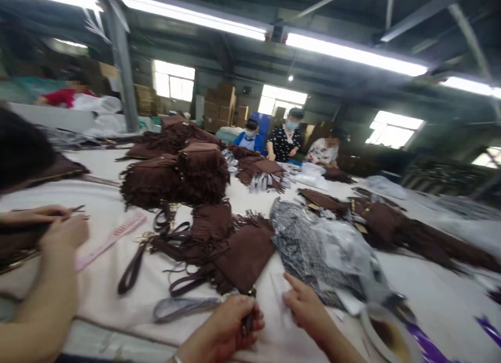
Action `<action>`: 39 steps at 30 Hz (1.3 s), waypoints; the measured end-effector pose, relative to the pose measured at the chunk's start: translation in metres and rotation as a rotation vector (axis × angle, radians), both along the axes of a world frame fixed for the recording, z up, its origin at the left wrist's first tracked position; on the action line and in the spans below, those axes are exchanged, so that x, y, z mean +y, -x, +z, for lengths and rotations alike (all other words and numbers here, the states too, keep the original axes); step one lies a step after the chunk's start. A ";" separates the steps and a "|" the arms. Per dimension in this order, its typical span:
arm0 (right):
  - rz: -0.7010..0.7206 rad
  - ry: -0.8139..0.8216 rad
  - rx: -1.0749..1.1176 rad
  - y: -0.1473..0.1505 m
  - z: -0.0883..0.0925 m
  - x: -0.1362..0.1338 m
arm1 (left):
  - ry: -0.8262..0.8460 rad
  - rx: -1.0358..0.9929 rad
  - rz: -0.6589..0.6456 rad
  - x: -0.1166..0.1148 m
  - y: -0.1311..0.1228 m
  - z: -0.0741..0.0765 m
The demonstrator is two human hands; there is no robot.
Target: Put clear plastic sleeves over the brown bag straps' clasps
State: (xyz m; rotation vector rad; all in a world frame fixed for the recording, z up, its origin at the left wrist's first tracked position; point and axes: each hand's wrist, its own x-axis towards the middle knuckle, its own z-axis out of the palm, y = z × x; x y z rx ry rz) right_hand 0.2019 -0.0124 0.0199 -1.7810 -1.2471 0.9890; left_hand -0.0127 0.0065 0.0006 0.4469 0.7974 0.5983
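My left hand (237, 321) is closed around a small dark thing, mostly hidden by the fingers, just below the corner of a brown fringed pouch (246, 251). My right hand (309, 305) is at its right, index finger forward and the other fingers curled. A pale, see-through strip (279, 295) shows blurred at its fingertips; what the hand grips is unclear. Left of the pouch lie brown wrist straps (133, 266) with gold-coloured clasps. A grey wrapped strap loop (186, 306) lies beside my left hand.
Fringed brown bags (203, 170) are stacked behind. A pink comb-like brush (117, 238) lies near a co-worker's hands (64, 230) at left. Crumpled plastic bags (344, 248), a cup with brown liquid (387, 331) and purple ribbon (425, 345) are at right. People work across the table.
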 end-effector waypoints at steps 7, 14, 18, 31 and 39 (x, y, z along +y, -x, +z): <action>0.050 -0.165 -0.390 0.050 -0.017 -0.012 | -0.011 -0.079 -0.014 0.007 0.003 0.006; 0.094 -0.246 -0.482 0.055 -0.025 -0.020 | -0.208 0.134 0.019 0.003 -0.005 0.001; 0.017 -0.137 -0.266 0.056 -0.017 -0.010 | -0.344 0.358 -0.001 0.001 -0.011 -0.004; 0.032 -0.026 0.039 0.046 -0.008 -0.011 | -0.259 0.202 -0.002 0.023 0.009 0.019; 0.023 0.030 0.103 0.063 -0.008 -0.022 | -0.442 0.259 0.020 0.029 -0.001 0.022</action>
